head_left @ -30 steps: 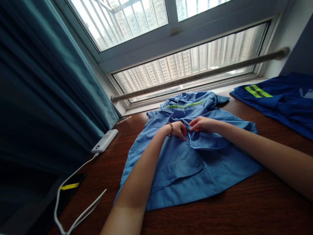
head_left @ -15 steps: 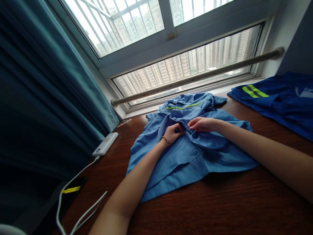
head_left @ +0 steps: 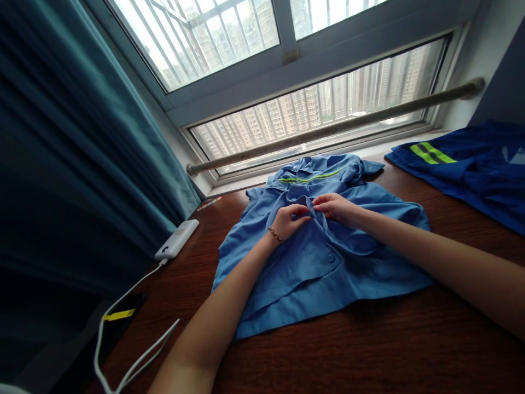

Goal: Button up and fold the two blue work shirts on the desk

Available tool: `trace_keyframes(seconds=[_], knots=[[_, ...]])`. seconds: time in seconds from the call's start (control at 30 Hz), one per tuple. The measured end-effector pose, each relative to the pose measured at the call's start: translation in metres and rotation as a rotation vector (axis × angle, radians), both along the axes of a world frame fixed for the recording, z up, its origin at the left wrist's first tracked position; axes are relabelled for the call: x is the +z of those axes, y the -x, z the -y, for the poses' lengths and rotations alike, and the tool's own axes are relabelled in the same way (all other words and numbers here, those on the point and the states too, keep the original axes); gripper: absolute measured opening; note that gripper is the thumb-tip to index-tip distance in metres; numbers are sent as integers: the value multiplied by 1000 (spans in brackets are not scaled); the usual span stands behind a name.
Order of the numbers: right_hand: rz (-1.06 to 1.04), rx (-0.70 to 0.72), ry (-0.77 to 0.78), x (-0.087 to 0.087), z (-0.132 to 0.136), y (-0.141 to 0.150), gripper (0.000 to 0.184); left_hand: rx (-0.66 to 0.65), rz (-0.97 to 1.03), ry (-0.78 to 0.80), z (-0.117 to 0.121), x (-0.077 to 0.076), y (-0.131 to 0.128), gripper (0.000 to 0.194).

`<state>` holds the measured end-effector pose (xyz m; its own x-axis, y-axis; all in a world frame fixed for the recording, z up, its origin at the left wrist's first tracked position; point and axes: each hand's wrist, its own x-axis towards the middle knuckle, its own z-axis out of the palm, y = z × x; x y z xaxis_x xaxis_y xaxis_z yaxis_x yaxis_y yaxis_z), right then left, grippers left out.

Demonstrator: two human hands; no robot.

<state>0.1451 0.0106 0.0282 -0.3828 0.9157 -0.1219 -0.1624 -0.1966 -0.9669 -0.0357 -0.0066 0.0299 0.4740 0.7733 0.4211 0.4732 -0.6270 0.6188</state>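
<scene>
A light blue work shirt [head_left: 283, 295] with a yellow-green stripe across its chest lies spread on the dark wooden table, collar toward the window. At the middle of its front, my left hand [head_left: 289, 221] pinches the front edge between thumb and fingers; a beaded bracelet [head_left: 276, 235] circles that wrist. Close beside it, my right hand [head_left: 334, 208] is closed on the other side of the same raised fold. Whether a button sits between the fingertips is hidden. Lower on the front, a blue button [head_left: 331, 256] shows near the hem.
To the right lies a darker blue garment [head_left: 471, 169] with a reflective stripe. A white power bank [head_left: 177, 239] with a white cable [head_left: 100, 334] is on the left, near a dark flat object with a yellow strip [head_left: 118, 315]. Curtain [head_left: 102, 137] and window rail [head_left: 336, 128] bound the table.
Both hands have shifted slightly, their fingertips now closer together on the raised front edge. My left fingers have straightened somewhat. The view has moved a little.
</scene>
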Motion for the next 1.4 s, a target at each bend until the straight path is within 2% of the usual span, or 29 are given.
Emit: trace_keyframes(seconds=[0.23, 0.53, 0.8, 1.0, 1.1, 1.23, 1.3, 1.4], knots=[[-112, -15, 79, 3, 2, -5, 16, 69, -28, -134, 2, 6, -2, 19], [-134, -73, 108, 9, 5, -6, 18, 136, 137, -22, 0, -2, -3, 17], [-213, -3, 62, -1, -2, -6, 13, 141, 152, -54, 1, -2, -3, 19], [-92, 90, -85, -6, -2, -5, 21, 143, 58, -154, 5, 0, -6, 14], [14, 90, -193, -4, 0, -4, 20, 124, -19, -278, 6, -1, -4, 14], [163, 136, -328, -1, 3, -2, 22, 37, -120, -480, 2, -6, 1, 29], [245, 150, -419, -1, 5, 1, 23, 7, -219, -585, 1, -8, 5, 28], [371, 62, -608, -3, 8, 6, 21, 10, -339, -707, 1, -9, 8, 25]])
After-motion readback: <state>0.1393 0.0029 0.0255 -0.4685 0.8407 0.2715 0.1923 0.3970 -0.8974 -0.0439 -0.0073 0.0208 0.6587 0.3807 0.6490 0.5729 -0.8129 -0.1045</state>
